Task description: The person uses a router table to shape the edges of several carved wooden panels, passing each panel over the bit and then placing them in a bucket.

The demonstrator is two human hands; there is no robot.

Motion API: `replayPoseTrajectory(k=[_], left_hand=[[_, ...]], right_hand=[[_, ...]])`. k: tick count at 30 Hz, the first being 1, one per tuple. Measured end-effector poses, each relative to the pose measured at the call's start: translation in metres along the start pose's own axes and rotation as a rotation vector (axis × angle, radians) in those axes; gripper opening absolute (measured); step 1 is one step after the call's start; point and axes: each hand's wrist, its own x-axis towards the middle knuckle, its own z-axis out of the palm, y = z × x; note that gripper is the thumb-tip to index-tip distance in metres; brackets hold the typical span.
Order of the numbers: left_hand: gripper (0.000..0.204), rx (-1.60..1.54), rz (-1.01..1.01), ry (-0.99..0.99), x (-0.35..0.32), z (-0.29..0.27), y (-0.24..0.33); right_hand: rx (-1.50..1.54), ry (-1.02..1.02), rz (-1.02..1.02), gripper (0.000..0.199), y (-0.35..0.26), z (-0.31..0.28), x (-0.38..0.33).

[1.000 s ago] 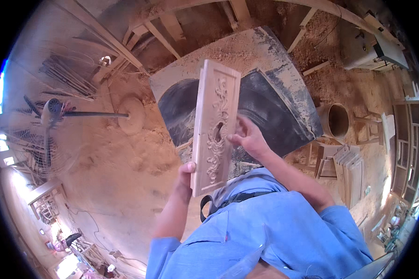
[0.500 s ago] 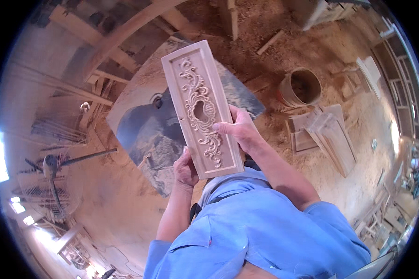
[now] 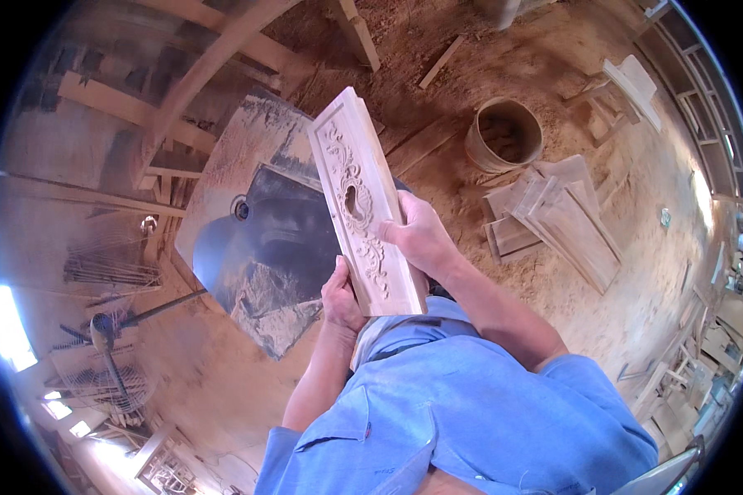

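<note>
Between my two hands is a long carved wooden panel [image 3: 378, 216], tilted so that its right edge shows. Scrolling leaf relief runs down its recessed face, with an irregular hole through the middle. My left hand [image 3: 342, 295] grips the lower left edge, thumb up along the side. My right hand [image 3: 421, 239] is closed round the right edge, its thumb pressed on the face below the hole and its other fingers hidden behind. Under the panel lies a dark, dust-covered machine table [image 3: 285, 219] with a small round fitting [image 3: 240, 208].
A round bucket [image 3: 480, 153] stands on the dusty floor at the far right. Nearer, several flat boards [image 3: 565, 219] lie stacked. Curved and straight timbers [image 3: 198, 74] crowd the far left, and a pedestal fan [image 3: 105, 334] stands at the left. Wood pieces line the right wall.
The panel has turned about its long axis, bringing its right edge into sight. Both hands keep their hold. The surroundings have shifted in the picture as my head moved.
</note>
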Motion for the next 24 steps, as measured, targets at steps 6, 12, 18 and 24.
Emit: replayPoseTrajectory(k=[6, 12, 18, 24], left_hand=[[0.061, -0.086, -0.101, -0.072, -0.002, -0.002, 0.001], [0.061, -0.011, -0.129, -0.023, -0.005, 0.013, 0.008], [0.061, 0.125, -0.089, 0.047, 0.01, 0.021, 0.009], [0.056, 0.374, -0.135, -0.04, 0.061, 0.051, 0.009]], right_hand=[[0.011, 0.002, 0.044, 0.05, -0.013, 0.002, -0.016], [0.068, 0.059, 0.037, 0.051, -0.017, 0.002, -0.026], [0.017, 0.088, 0.014, 0.055, 0.004, -0.016, -0.048], [0.484, 0.244, 0.131, 0.055, 0.042, -0.053, -0.042]])
